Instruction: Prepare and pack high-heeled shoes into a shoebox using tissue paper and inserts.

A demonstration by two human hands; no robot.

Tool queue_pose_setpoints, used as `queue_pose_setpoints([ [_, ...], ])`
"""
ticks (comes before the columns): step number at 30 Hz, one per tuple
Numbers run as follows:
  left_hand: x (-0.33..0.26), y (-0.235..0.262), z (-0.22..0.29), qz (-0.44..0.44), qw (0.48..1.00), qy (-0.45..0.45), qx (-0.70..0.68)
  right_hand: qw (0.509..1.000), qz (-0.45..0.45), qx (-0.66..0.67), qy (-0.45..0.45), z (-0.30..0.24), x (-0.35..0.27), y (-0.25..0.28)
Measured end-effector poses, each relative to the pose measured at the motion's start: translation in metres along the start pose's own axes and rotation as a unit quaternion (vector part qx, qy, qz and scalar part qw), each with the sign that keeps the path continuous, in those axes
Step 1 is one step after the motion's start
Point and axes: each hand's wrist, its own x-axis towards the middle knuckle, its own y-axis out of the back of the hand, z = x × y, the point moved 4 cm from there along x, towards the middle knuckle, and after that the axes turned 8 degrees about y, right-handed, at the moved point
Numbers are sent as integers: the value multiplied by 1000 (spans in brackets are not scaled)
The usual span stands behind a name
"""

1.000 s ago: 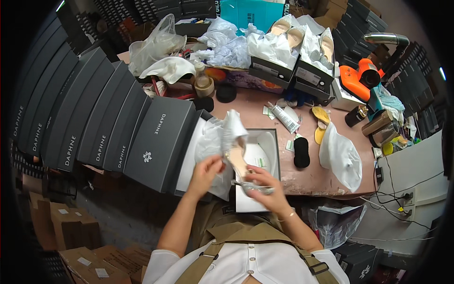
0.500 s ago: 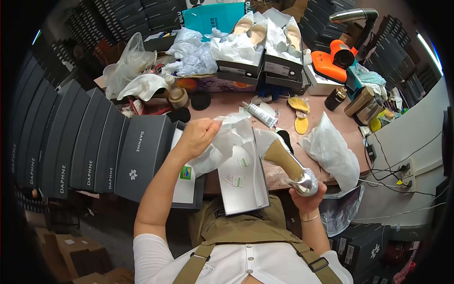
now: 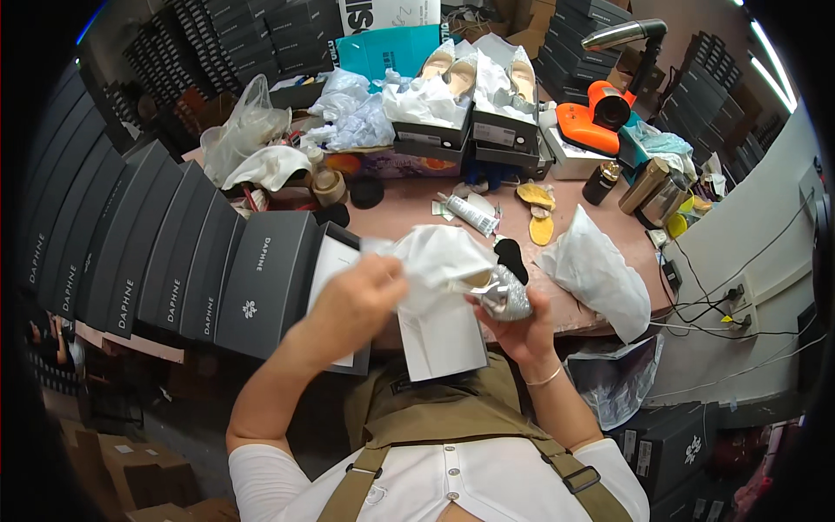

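My right hand (image 3: 522,329) grips a silver glittery shoe (image 3: 506,296) by its toe, raised over the open white shoe box (image 3: 445,346) in front of me. My left hand (image 3: 361,296) holds crumpled white tissue paper (image 3: 444,259) that drapes over most of the shoe. Only the shoe's sparkling front shows beneath the paper. Both hands are close together above the box, near the front edge of the pink table (image 3: 409,217).
A row of dark shoe boxes (image 3: 174,278) leans at my left. Open boxes with beige shoes (image 3: 474,87) stand at the back. An orange tool (image 3: 596,117), yellow insoles (image 3: 539,213), a tube (image 3: 474,216), tape rolls (image 3: 329,184) and a white bag (image 3: 600,270) lie on the table.
My right hand has brought the shoe up and left toward my left hand. The tissue paper now covers most of the shoe, which was bare and held out to the right.
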Motion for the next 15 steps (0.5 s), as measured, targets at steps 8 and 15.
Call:
queue_pose_setpoints([
  [8, 4, -46, -40, 66, 974, 212, -39, 957, 7, 285, -62, 26, -30, 52],
  [15, 5, -43, 4, -47, 949, 143, -277, 990, -56, 112, -72, 11, -31, 40],
])
